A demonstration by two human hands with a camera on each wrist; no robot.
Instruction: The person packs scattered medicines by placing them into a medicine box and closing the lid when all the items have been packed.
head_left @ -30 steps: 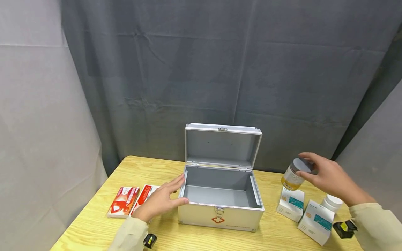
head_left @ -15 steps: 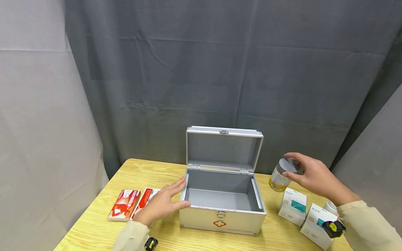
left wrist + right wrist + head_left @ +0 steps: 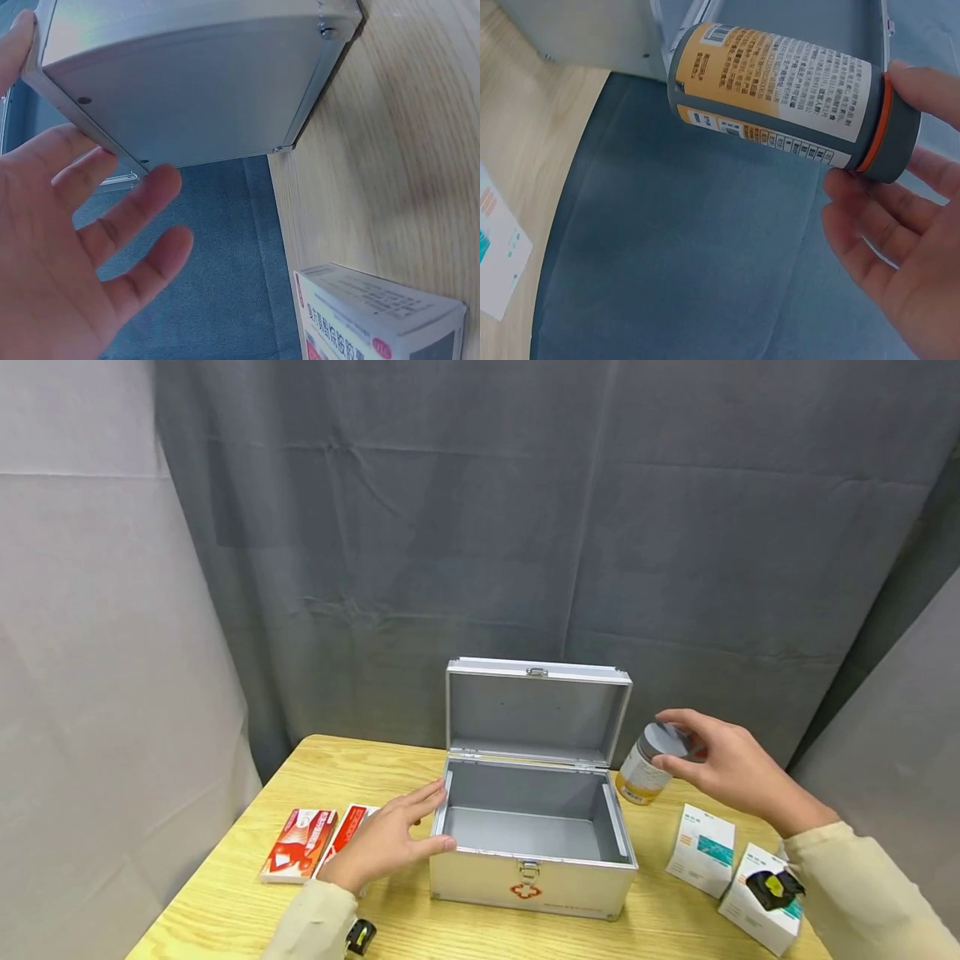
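A silver first-aid case (image 3: pixel 534 885) with a red cross stands in the middle of the table, its lid (image 3: pixel 536 714) raised and its inside bare. My left hand (image 3: pixel 390 843) rests on the case's left side, fingers fairly straight; in the left wrist view its fingertips (image 3: pixel 161 184) touch the rim. To the right of the case, my right hand (image 3: pixel 723 768) pinches a pill bottle (image 3: pixel 641 768) by its grey lid, above the table. The right wrist view shows the bottle's orange and white label (image 3: pixel 772 82) and the thumb and fingers around its cap.
Two red and white medicine boxes lie left of the case, the outer one (image 3: pixel 300 843) flat and the other (image 3: pixel 347 831) partly behind my left hand. Two white and teal boxes, one nearer the case (image 3: pixel 702 850) and one farther (image 3: pixel 753 897), stand at the right. A grey curtain (image 3: pixel 525 527) hangs behind.
My right hand has carried the pill bottle leftward, from above the white and teal boxes to beside the case. My left hand has stayed on the case's side.
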